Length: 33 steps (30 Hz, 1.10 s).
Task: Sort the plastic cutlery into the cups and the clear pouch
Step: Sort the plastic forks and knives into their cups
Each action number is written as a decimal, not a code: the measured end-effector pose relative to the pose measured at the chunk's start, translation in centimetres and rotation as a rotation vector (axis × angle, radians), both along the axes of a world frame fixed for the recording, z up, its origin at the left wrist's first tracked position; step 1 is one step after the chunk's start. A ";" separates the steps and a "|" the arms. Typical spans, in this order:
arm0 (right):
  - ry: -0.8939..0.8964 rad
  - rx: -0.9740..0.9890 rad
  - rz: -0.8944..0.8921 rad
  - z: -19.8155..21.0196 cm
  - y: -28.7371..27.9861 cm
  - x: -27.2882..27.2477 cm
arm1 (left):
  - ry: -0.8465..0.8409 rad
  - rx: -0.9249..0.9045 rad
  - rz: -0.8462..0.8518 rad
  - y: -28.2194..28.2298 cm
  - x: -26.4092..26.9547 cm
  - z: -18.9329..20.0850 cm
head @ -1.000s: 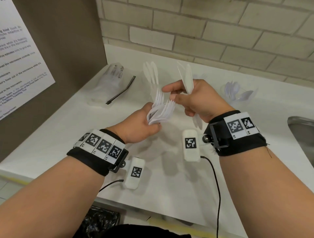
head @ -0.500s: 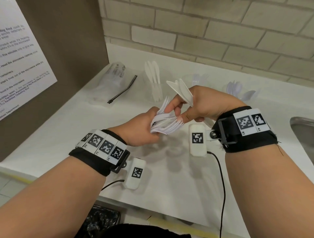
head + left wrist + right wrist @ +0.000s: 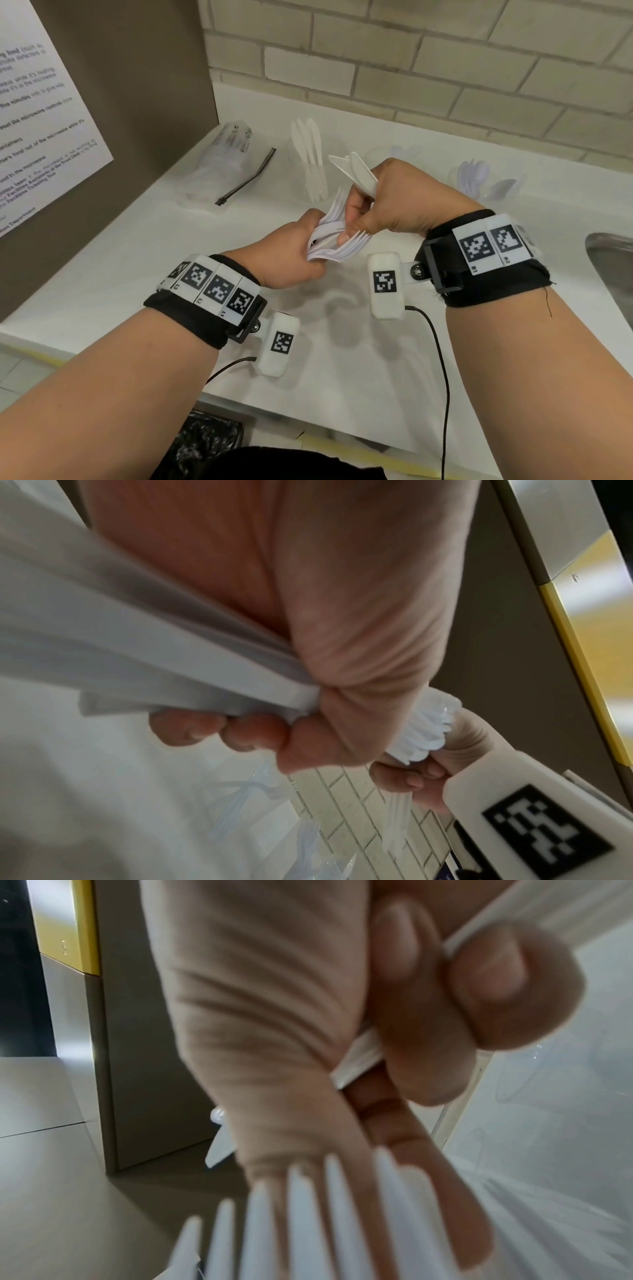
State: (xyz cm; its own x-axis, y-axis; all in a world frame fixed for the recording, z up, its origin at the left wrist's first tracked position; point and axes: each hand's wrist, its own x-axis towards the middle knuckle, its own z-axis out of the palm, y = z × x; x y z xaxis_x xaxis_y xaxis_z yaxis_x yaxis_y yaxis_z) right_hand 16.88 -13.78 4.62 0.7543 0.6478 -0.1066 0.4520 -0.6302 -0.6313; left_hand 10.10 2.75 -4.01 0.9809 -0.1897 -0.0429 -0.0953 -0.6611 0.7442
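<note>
I stand at the white countertop (image 3: 144,274). On it, far left, lies the clear zip pouch (image 3: 219,164); the clear cup of white knives (image 3: 310,178) stands beside it. My left hand (image 3: 287,253) grips a fanned bundle of white plastic forks (image 3: 337,240). My right hand (image 3: 394,202) clamps two white plastic knives (image 3: 356,169) and pinches into the bundle.

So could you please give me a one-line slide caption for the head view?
Left hand grips a bundle of forks while right hand, holding knives, picks at it.
</note>
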 end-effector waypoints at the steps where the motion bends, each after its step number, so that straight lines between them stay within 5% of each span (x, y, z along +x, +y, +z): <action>1: -0.008 -0.001 -0.013 0.0 0.0 0.1 | 0.003 -0.009 0.005 0.0 0.0 0.0; 10: -0.047 0.101 -0.051 0.1 -0.7 0.2 | 0.001 -0.131 0.075 0.2 -0.1 0.2; 17: 0.066 0.477 -0.200 0.0 -1.1 0.9 | 0.076 -0.407 0.060 0.0 -0.5 -0.5; 22: 0.360 0.811 -0.196 -1.8 0.0 0.4 | 0.114 -0.593 0.047 -0.3 -0.4 0.1; 28: 0.389 0.744 -0.237 -2.5 1.6 0.4 | 0.111 -0.586 0.053 0.3 -0.3 0.2; 33: 0.285 0.849 -0.455 -0.1 2.6 3.1 | 0.128 -0.465 0.126 1.9 -0.5 -0.7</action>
